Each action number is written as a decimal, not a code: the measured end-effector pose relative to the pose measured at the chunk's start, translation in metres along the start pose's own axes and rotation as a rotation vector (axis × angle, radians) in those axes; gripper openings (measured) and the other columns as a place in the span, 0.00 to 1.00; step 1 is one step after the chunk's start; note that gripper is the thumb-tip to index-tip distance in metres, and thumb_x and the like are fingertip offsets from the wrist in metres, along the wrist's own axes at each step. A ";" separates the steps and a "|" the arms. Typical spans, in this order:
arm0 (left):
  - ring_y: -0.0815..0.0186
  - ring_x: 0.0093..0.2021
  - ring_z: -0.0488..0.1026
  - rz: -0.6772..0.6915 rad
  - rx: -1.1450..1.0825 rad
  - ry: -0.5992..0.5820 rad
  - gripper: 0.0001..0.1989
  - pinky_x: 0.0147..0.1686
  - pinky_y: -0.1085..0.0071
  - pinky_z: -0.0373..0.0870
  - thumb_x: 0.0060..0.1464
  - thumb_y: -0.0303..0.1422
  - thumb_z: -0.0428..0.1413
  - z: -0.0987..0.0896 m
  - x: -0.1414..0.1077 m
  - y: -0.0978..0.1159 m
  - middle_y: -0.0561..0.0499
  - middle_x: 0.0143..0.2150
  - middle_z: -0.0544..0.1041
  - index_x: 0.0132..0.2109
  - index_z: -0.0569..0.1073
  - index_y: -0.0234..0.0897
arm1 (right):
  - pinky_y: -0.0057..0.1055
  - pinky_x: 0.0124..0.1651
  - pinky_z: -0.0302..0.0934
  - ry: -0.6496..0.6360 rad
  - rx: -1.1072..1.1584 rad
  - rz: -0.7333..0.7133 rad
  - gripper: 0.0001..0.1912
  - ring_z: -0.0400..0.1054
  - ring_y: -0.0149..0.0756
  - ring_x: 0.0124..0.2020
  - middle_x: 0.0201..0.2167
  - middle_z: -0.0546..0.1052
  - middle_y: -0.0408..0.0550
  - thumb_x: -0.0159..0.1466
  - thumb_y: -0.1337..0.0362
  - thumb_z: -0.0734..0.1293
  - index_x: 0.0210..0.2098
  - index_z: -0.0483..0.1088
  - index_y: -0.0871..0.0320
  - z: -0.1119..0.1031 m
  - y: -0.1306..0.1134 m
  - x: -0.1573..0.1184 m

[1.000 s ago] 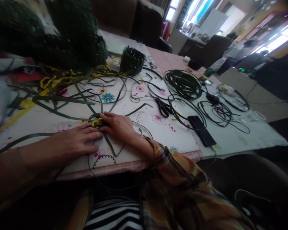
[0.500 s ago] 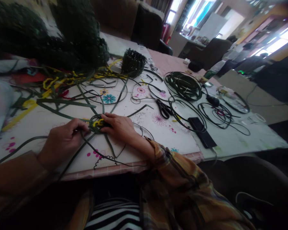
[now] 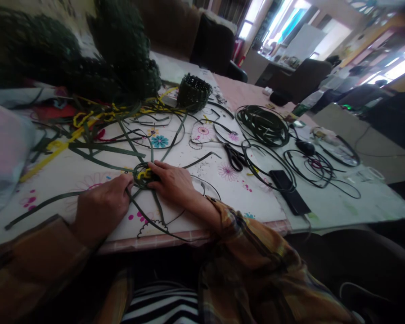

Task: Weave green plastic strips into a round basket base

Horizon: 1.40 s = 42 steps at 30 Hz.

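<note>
1. Nearest: plaid sleeves (image 3: 256, 238) and a striped top (image 3: 160, 303), at the near edge of the surface (image 3: 202, 202).
2. Left hand (image 3: 104, 202): fingertips pinched shut on a thin green strip (image 3: 155, 223) that trails toward the near edge. It's at the left rim of the small woven piece (image 3: 141, 174).
3. Right hand (image 3: 172, 182): laid on the piece's right side, thumb and fingers apart. Hands are separate, piece between them.
4. Woven piece: flat on the surface, yellow twist (image 3: 143, 173) at its middle, green strips radiating out.
5. Right of the hands: black-handled scissors (image 3: 235, 158), then a dark flat device (image 3: 289, 191) with a cable, partly inside a loose green loop (image 3: 256, 173).
6. Far left: clear plastic bag (image 3: 6, 153), yellow and green strips tangled beside it.
7. Further: big green coil (image 3: 253, 118), small woven cup (image 3: 193, 93) upright, dark green woven pile (image 3: 121, 58), bottle (image 3: 307, 102).
8. Back: dark chair (image 3: 212, 42), bright windows. Blurry there.
</note>
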<state>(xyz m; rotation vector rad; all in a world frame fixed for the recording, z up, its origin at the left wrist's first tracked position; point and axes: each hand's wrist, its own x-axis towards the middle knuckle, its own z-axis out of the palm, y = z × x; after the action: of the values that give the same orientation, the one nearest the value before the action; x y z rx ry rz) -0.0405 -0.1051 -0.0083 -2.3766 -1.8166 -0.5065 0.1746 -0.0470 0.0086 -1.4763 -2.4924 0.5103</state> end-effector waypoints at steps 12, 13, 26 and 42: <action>0.50 0.51 0.84 -0.413 -0.302 0.119 0.07 0.50 0.61 0.77 0.67 0.40 0.57 0.011 -0.005 0.013 0.47 0.45 0.86 0.42 0.74 0.43 | 0.39 0.62 0.73 -0.001 -0.063 -0.018 0.33 0.76 0.46 0.65 0.75 0.72 0.48 0.77 0.50 0.68 0.78 0.63 0.45 0.001 -0.001 0.000; 0.51 0.49 0.85 -0.454 -0.361 0.105 0.07 0.49 0.61 0.78 0.65 0.41 0.59 0.009 -0.003 0.013 0.48 0.43 0.87 0.41 0.74 0.44 | 0.39 0.61 0.73 0.004 -0.062 -0.021 0.33 0.76 0.46 0.65 0.75 0.72 0.48 0.77 0.50 0.68 0.78 0.64 0.46 0.002 0.000 0.000; 0.42 0.60 0.81 -0.567 -0.377 0.087 0.11 0.63 0.43 0.75 0.62 0.45 0.60 0.012 -0.005 0.006 0.42 0.54 0.87 0.40 0.78 0.44 | 0.36 0.57 0.70 0.040 -0.066 -0.030 0.34 0.76 0.45 0.62 0.70 0.77 0.49 0.78 0.50 0.68 0.79 0.61 0.48 0.000 -0.001 -0.003; 0.41 0.58 0.79 -0.299 -0.283 0.146 0.26 0.61 0.44 0.76 0.63 0.48 0.51 0.023 -0.005 -0.022 0.36 0.55 0.84 0.48 0.88 0.37 | 0.39 0.59 0.69 0.044 -0.065 -0.051 0.30 0.76 0.47 0.63 0.67 0.79 0.51 0.78 0.51 0.67 0.77 0.65 0.50 -0.002 -0.002 -0.004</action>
<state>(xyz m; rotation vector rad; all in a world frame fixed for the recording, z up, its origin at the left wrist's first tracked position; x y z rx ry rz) -0.0586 -0.0973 -0.0342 -2.1597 -2.1655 -1.0028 0.1758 -0.0505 0.0110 -1.4267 -2.5273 0.3877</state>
